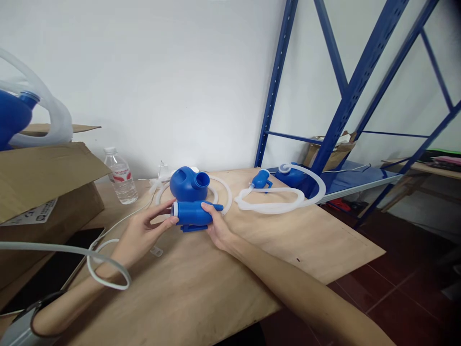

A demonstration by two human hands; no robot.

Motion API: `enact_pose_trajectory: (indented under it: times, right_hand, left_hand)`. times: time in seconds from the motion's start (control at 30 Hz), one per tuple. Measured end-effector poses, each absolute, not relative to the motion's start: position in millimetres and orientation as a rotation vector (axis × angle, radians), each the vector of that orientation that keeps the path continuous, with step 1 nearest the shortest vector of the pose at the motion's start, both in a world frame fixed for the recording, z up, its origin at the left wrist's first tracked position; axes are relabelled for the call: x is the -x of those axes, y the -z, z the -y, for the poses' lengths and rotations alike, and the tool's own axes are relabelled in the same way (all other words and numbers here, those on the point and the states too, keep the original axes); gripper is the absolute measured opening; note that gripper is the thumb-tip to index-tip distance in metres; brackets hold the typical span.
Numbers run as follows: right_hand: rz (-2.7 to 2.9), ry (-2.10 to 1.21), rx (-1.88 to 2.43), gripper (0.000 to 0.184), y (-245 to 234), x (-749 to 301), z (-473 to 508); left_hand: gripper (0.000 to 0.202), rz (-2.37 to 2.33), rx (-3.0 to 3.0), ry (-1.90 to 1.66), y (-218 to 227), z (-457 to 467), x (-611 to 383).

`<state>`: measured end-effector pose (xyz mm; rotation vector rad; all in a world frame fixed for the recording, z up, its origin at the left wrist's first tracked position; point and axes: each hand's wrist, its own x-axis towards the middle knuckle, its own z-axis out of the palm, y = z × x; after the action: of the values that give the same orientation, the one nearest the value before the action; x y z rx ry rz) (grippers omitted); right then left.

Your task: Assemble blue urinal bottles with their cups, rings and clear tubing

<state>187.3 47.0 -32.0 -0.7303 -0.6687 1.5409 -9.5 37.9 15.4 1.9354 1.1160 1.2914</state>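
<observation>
Above the table, a blue plastic urinal cup point(192, 213) with a white rim and a small handle lies sideways between my two hands. My left hand point(146, 228) pinches its white-rimmed left end between thumb and fingers. My right hand point(218, 228) grips the right end, near the narrow spout, with the thumb on top. Right behind the cup stands a round blue urinal bottle point(188, 184), its wide mouth facing right. A clear hose point(227, 190) is coiled around the bottle. What the right fingers touch underneath is hidden.
A second blue cup point(260, 179) with a coiled hose point(273, 205) lies at the table's right. A cardboard box point(54, 178), a water bottle point(121, 178) and a black flat panel point(46, 274) are at left. Looped pale tubing point(108, 283) crosses my left forearm. Blue shelving point(336, 115) stands right.
</observation>
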Motion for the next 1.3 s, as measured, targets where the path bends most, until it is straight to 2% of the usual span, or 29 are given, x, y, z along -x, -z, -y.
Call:
enact_pose_trajectory:
  times: [0.17, 0.37, 0.63, 0.77, 0.9, 0.93, 1.0, 1.07, 1.13, 1.3]
  right_hand:
    - [0.629, -1.561, 0.759, 0.051, 27.3, -187.8, -45.1]
    - [0.618, -1.596, 0.872, 0.043, 16.1, -192.7, -45.5]
    - [0.522, -1.896, 0.908, 0.045, 8.8, -208.2, -46.3]
    - [0.571, -1.977, 0.725, 0.047, 7.3, -210.9, -47.4]
    - [0.645, -1.827, 0.642, 0.040, 7.8, -214.0, -53.3]
    - [0.663, -1.784, 0.654, 0.039, 8.9, -215.9, -55.5]
    - [0.695, -1.725, 0.697, 0.042, 11.8, -220.2, -59.9]
    - [0.724, -1.719, 0.727, 0.046, 14.6, -223.1, -63.1]
    - [0.749, -1.745, 0.738, 0.049, 16.5, -222.7, -64.1]
    - [0.768, -1.781, 0.745, 0.047, 18.6, -212.9, -60.1]
  left_hand:
    - [0.067, -1.107, -1.929, -1.173, -22.1, -44.1, 10.9]
    - [0.062, -1.122, -2.096, -1.146, -16.0, -50.4, 13.5]
    - [0.050, -0.737, -2.756, -1.154, -38.7, -42.3, 3.9]
    - [0.065, -0.672, -2.824, -1.077, -45.5, -33.1, 5.8]
    - [0.076, -0.990, -2.611, -1.085, -27.2, -34.9, 29.4]
    - [0.073, -1.111, -2.587, -1.066, -22.0, -37.6, 39.3]
    - [0.065, -1.183, -2.647, -0.793, -13.6, -43.9, 62.1]
    - [0.065, -1.001, -2.722, -0.341, -7.6, -50.5, 84.5]
    - [0.057, -0.914, -2.702, -0.120, -1.9, -56.6, 101.5]
    - [0.037, -0.943, -2.758, -0.415, 10.2, -67.1, 106.3]
